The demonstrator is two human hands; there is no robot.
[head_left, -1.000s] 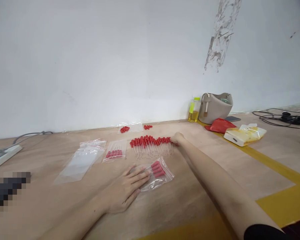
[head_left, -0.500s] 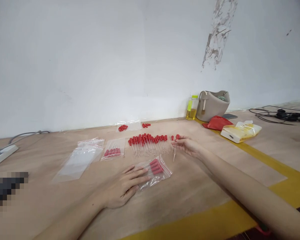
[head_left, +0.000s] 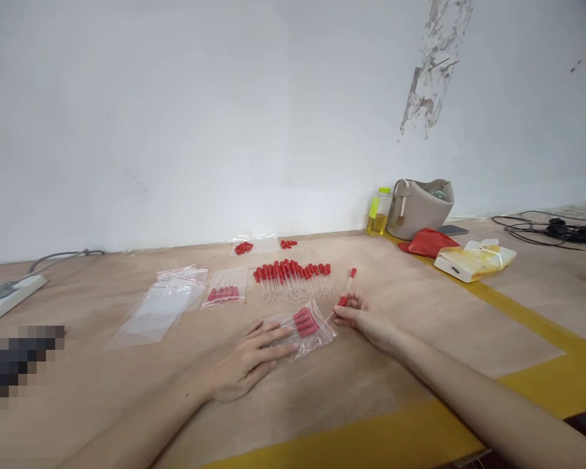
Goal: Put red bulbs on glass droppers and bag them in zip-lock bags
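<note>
My left hand lies flat on the brown surface, its fingers pressing the near end of a clear zip bag that holds several red-capped droppers. At the bag's open right end, my right hand pinches a red-capped dropper. One more dropper lies loose just beyond that hand. A row of several red-capped droppers lies a little farther back.
A filled small bag and a stack of empty clear bags lie to the left. Loose red caps sit by the wall. A bottle of yellow liquid, a beige bag, a red pouch, a yellow-white packet and cables occupy the right.
My right hand took droppers from the right end of the row and drew back toward me, down to the open end of the bag. My left hand stayed on the bag.
</note>
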